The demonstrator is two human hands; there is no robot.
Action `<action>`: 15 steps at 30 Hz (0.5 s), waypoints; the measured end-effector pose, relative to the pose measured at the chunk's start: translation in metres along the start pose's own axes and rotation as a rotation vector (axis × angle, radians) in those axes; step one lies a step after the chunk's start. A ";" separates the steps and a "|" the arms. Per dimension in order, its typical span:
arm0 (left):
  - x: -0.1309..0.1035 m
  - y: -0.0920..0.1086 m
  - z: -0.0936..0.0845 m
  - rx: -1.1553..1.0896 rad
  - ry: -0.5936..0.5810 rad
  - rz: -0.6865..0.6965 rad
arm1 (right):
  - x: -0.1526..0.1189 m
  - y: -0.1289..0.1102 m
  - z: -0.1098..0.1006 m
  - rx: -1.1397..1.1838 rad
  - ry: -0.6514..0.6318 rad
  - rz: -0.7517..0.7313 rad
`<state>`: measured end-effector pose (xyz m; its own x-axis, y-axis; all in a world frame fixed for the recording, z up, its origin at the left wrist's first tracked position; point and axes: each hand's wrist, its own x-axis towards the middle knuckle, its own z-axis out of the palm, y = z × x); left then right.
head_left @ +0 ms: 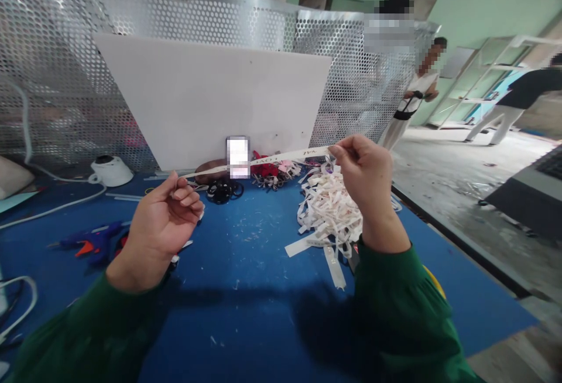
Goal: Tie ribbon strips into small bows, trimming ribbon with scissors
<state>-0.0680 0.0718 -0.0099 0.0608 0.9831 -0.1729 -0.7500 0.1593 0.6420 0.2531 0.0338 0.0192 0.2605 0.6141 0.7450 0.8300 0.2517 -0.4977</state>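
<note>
A narrow white ribbon (281, 156) with printed letters is stretched through the air above the blue table (246, 266). Its left end is pinched in my left hand (164, 219), between thumb and fingers, with the palm turned up. The other end is held by my right hand (366, 175), thumb against bent fingers. Below and beside my right hand lies a heap of white ribbon pieces (329, 207), with some flat strips at its front edge.
Black bands (223, 191), red and pink pieces (267, 169) and a phone (238, 157) are at the back, before a white board (228, 96). A blue glue gun (94, 239) and white cables lie left. People stand beyond the perforated metal screen (184, 20) and at right.
</note>
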 end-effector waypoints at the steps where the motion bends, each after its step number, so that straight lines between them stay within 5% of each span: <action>1: 0.000 0.000 -0.001 0.009 -0.004 0.004 | 0.000 0.000 0.001 0.000 0.013 -0.003; 8: 0.001 -0.002 0.000 0.109 0.093 0.087 | 0.000 0.001 0.004 0.005 0.050 -0.022; 12: 0.000 -0.003 0.005 0.110 0.238 0.188 | 0.000 0.003 0.003 -0.016 0.003 -0.031; 15: -0.003 -0.001 0.007 0.076 0.241 0.195 | 0.000 0.002 0.003 -0.016 -0.056 -0.025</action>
<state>-0.0631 0.0693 -0.0044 -0.2435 0.9474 -0.2076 -0.6806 -0.0144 0.7325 0.2539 0.0366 0.0172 0.2123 0.6486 0.7310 0.8440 0.2553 -0.4717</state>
